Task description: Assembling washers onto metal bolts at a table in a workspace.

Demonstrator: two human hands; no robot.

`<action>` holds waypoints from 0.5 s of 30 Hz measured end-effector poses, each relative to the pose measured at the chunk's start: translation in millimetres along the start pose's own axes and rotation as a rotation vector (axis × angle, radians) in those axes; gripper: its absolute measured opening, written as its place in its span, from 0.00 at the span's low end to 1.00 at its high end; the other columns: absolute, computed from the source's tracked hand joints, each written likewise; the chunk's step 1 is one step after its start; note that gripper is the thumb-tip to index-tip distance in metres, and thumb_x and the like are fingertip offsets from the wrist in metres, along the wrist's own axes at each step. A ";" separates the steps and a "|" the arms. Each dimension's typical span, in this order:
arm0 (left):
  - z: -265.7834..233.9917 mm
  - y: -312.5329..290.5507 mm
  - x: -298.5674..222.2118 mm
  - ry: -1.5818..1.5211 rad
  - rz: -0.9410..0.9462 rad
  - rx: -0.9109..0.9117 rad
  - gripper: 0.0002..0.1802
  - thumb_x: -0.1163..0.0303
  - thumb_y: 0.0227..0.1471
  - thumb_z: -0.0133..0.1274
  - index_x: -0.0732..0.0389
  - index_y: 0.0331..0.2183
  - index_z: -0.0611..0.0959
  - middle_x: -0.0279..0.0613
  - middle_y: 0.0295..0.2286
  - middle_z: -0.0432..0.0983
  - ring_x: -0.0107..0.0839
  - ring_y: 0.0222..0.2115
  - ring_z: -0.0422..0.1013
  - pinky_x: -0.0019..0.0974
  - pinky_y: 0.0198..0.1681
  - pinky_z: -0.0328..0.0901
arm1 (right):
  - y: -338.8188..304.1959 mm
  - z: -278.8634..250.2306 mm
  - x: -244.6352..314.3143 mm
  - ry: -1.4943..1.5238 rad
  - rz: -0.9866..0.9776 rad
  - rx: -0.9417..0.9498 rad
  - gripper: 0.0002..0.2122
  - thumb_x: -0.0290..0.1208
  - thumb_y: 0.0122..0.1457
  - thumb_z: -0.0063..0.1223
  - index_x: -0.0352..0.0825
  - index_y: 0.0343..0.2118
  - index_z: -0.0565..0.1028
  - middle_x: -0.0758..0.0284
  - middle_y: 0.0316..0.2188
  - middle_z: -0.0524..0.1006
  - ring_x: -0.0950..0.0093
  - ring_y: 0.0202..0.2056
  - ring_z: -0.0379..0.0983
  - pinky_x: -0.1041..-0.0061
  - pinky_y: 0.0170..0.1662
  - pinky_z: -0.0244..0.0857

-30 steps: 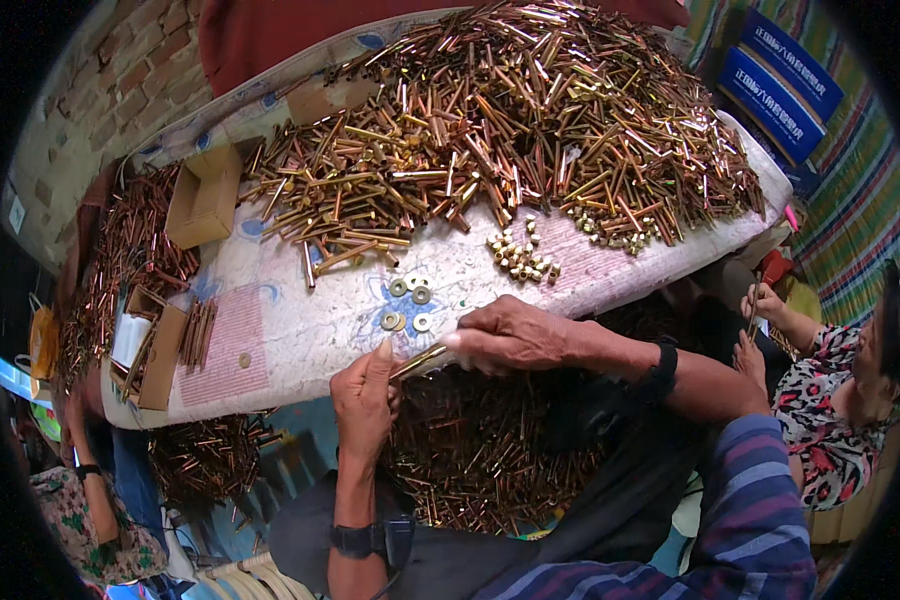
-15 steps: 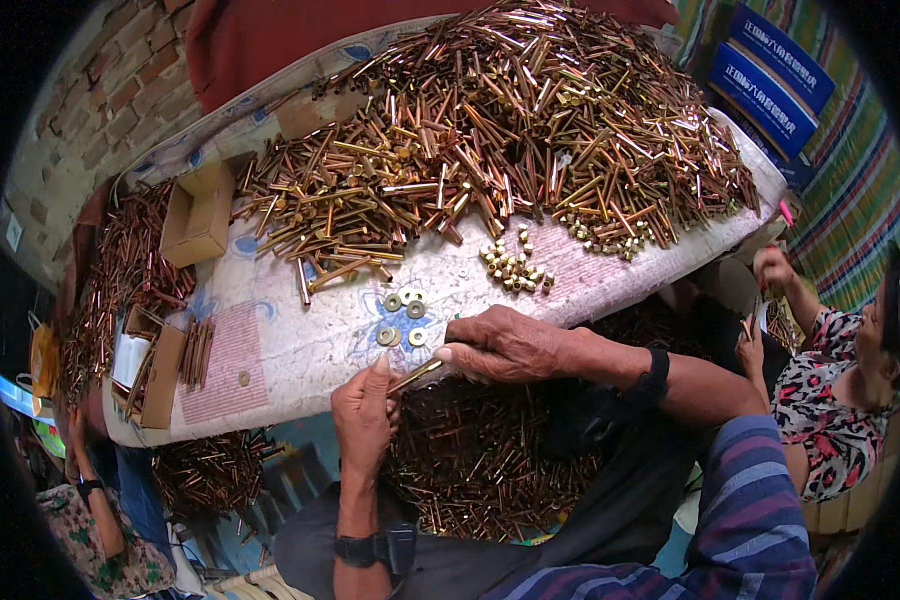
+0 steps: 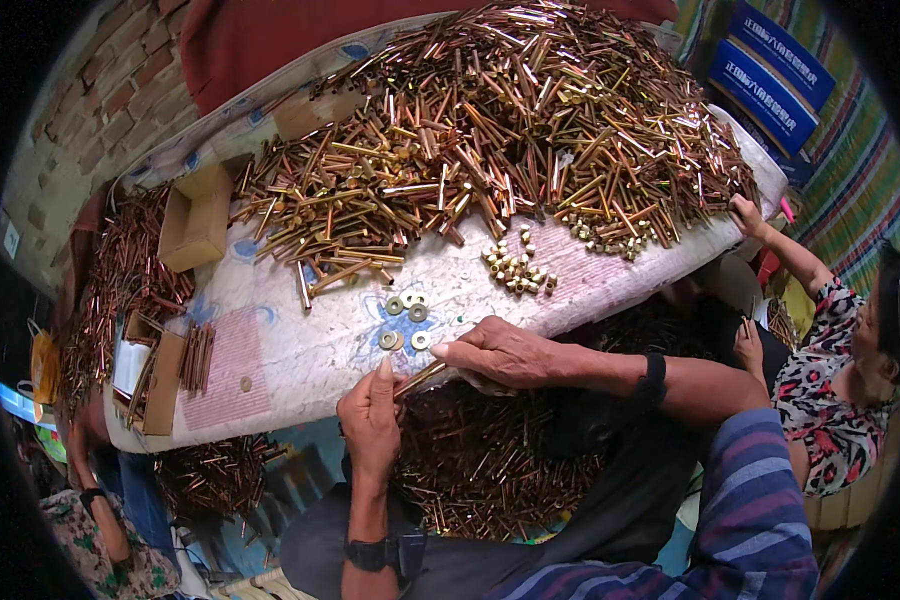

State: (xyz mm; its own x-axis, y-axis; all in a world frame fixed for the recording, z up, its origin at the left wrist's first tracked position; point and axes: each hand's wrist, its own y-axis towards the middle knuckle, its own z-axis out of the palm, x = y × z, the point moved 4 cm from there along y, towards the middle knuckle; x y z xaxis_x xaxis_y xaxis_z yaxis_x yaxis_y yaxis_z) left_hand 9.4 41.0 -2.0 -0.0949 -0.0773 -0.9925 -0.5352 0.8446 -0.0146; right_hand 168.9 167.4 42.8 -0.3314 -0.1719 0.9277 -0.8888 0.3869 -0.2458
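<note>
A thin copper-coloured metal bolt or sleeve (image 3: 423, 377) spans the gap between my two hands, just over the near edge of the cloth-covered table. My left hand (image 3: 372, 418) pinches its left end, thumb pointing up. The fingers of my right hand (image 3: 502, 354) are closed round its right end, which they hide. Right beyond my hands lie several flat metal washers (image 3: 417, 313). Farther right is a small heap of brass-coloured nuts (image 3: 518, 272). A large heap of copper-coloured metal sleeves and bolts (image 3: 450, 150) covers the back of the table (image 3: 320, 370).
An open cardboard box (image 3: 196, 222) stands at the left; another box (image 3: 160, 385) holds rods beside a short row of sleeves (image 3: 197, 357). More rods (image 3: 480, 470) lie below the table. Blue boxes (image 3: 770, 90) are at the right. One co-worker (image 3: 835, 390) sits right, another (image 3: 110, 540) left.
The right co-worker's raised hand has reached over to the heap at the table's right edge. My hands stay close together on the bolt or sleeve, which has tilted slightly.
</note>
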 end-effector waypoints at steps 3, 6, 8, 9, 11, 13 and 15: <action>-2.5 -3.5 -10.2 0.273 0.195 -0.077 0.22 0.60 0.67 0.48 0.69 0.28 0.81 0.38 0.15 0.68 0.23 0.17 0.64 0.35 0.21 0.58 | 0.2 0.5 -6.5 0.100 0.153 -0.015 0.32 0.57 0.69 0.39 0.32 0.16 0.69 0.71 0.11 0.66 0.77 0.14 0.63 0.72 0.19 0.56; -4.0 -7.9 -20.6 0.400 0.376 -0.061 0.20 0.63 0.67 0.48 0.69 0.29 0.81 0.44 0.16 0.69 0.27 0.17 0.64 0.38 0.23 0.60 | 0.2 1.5 -9.7 0.208 0.227 0.026 0.29 0.54 0.70 0.41 0.35 0.16 0.69 0.73 0.08 0.63 0.80 0.09 0.57 0.77 0.12 0.50; -4.7 -9.5 -23.3 0.374 0.382 -0.067 0.20 0.63 0.66 0.49 0.69 0.28 0.81 0.44 0.16 0.69 0.27 0.17 0.63 0.38 0.23 0.60 | 0.0 6.1 -15.9 0.296 0.427 0.135 0.30 0.56 0.70 0.40 0.34 0.17 0.71 0.72 0.10 0.65 0.80 0.12 0.60 0.77 0.16 0.54; -5.8 -10.6 -23.9 0.347 0.389 -0.075 0.20 0.64 0.66 0.49 0.69 0.28 0.81 0.44 0.16 0.69 0.28 0.17 0.62 0.37 0.24 0.60 | 0.3 8.1 -17.2 0.297 0.428 0.139 0.30 0.56 0.70 0.40 0.34 0.17 0.71 0.72 0.10 0.65 0.80 0.12 0.60 0.77 0.16 0.54; -6.8 -6.4 -18.3 0.325 0.280 -0.059 0.20 0.63 0.66 0.49 0.69 0.28 0.81 0.44 0.16 0.70 0.27 0.18 0.62 0.36 0.24 0.61 | 3.8 5.6 -9.9 0.087 0.105 0.019 0.29 0.56 0.69 0.41 0.33 0.22 0.72 0.71 0.13 0.67 0.81 0.16 0.63 0.76 0.20 0.58; -9.8 -2.9 -12.6 0.310 0.166 -0.049 0.20 0.63 0.66 0.49 0.69 0.28 0.82 0.44 0.16 0.70 0.26 0.18 0.62 0.36 0.24 0.61 | 5.2 2.7 -6.8 0.002 0.019 0.003 0.28 0.54 0.70 0.41 0.29 0.26 0.73 0.66 0.15 0.69 0.76 0.19 0.65 0.71 0.24 0.60; -6.9 -1.1 -8.3 0.223 0.048 -0.039 0.20 0.63 0.66 0.49 0.69 0.28 0.82 0.43 0.16 0.70 0.25 0.18 0.63 0.35 0.24 0.61 | 4.2 0.3 -2.7 -0.127 -0.154 -0.042 0.26 0.51 0.69 0.44 0.25 0.32 0.73 0.60 0.18 0.70 0.72 0.22 0.68 0.65 0.28 0.63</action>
State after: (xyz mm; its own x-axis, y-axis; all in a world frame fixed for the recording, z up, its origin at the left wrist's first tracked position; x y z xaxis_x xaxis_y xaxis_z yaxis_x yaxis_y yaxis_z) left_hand 5.0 37.0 7.1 -0.3016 -0.1559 -0.9406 -0.5570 0.8295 0.0411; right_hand 166.0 169.2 39.1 -0.2327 -0.3438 0.9098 -0.9188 0.3843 -0.0898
